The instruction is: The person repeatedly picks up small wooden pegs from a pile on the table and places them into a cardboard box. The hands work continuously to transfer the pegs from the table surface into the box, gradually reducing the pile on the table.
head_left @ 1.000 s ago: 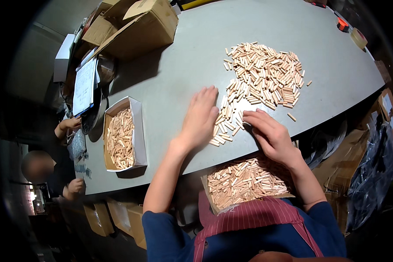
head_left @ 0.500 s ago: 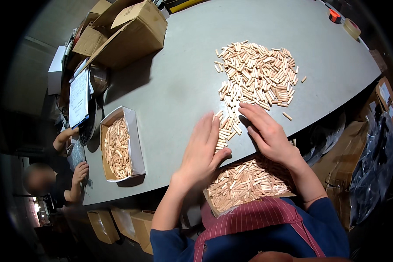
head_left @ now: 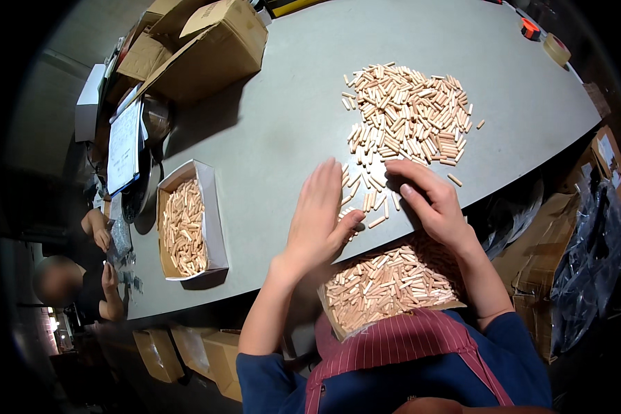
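Observation:
Many short wooden dowels lie in a loose heap on the grey table. A smaller scatter of dowels reaches from the heap to the table's near edge, between my two hands. My left hand lies along the left side of this scatter, fingers stretched out and thumb apart. On the right side, my right hand is bent inward with its fingers apart, close beside the dowels. Neither hand grips anything. Below the edge, against my apron, a cardboard box holds a thick layer of dowels.
At the left stands a white box of dowels. Beyond it are a clipboard and a large carton. A co-worker's hands are at the table's left end. Tape rolls lie far right; plastic-wrapped cartons stand below.
The dowels between my hands have spread out, and some have shifted toward the near edge. My left hand has moved slightly up; my right hand's fingers have curled a little more.

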The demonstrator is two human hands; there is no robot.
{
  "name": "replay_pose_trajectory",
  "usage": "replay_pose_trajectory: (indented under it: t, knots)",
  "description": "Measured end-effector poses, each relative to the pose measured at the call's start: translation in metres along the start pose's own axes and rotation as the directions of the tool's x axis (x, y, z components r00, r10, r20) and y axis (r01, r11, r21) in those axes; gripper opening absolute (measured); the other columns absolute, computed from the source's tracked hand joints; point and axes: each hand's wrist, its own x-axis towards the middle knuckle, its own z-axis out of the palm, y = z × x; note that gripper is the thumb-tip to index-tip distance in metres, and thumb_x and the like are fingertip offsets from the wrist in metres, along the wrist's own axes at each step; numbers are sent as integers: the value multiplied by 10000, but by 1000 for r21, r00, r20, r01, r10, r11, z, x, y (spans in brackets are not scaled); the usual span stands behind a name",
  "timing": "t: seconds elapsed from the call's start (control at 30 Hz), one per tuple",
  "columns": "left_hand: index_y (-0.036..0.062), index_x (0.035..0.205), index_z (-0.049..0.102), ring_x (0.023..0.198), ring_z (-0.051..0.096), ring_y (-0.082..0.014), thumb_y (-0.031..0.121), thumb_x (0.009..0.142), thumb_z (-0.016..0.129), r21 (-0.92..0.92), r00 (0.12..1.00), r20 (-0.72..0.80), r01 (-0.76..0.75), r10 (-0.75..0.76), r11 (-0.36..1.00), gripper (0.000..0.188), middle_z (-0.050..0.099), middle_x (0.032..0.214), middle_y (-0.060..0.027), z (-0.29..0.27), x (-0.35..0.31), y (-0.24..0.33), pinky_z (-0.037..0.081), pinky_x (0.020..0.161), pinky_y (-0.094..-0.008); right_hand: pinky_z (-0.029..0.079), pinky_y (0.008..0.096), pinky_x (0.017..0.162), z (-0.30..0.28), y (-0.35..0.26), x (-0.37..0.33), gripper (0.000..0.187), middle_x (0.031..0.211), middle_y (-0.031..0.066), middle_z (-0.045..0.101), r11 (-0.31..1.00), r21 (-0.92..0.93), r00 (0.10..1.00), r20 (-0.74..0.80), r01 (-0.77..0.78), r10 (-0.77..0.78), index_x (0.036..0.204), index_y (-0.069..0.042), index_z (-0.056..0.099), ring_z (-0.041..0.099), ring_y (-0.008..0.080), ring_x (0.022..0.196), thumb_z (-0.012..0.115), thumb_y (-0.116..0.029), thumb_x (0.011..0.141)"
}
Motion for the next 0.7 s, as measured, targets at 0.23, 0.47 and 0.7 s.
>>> replay_pose_trajectory:
  t: [0.23,0.47,0.7]
  knots:
    - [-45,1683,356,1629,348,-434,279,1077,592,39,986,119,-123,118,992,727,430,1708,-276,-1,5,2,234,1348,-542,382,544,1278,12,-1,4,443,1426,235,678,946,-293,988,103,137,-111,1488,-9,599,623,430,1370,585,3,1046]
    - [-56,1693,336,1613,403,-387,356,1155,507,-739,992,123,101,-14,666,698,450,1707,-261,4,-18,-1,263,1350,-499,463,419,1224,-1,-1,0,497,1387,206,732,935,278,968,182,-220,174,1536,8,581,726,272,1284,535,33,1042]
    - [-72,1590,470,1462,574,-328,190,1153,510,-881,848,-186,80,-497,466,511,600,1552,-237,-12,-38,-21,381,1289,-468,478,411,1237,-7,9,1,675,1454,203,675,851,505,990,75,-141,120,1532,89,537,644,288,1412,386,158,878]
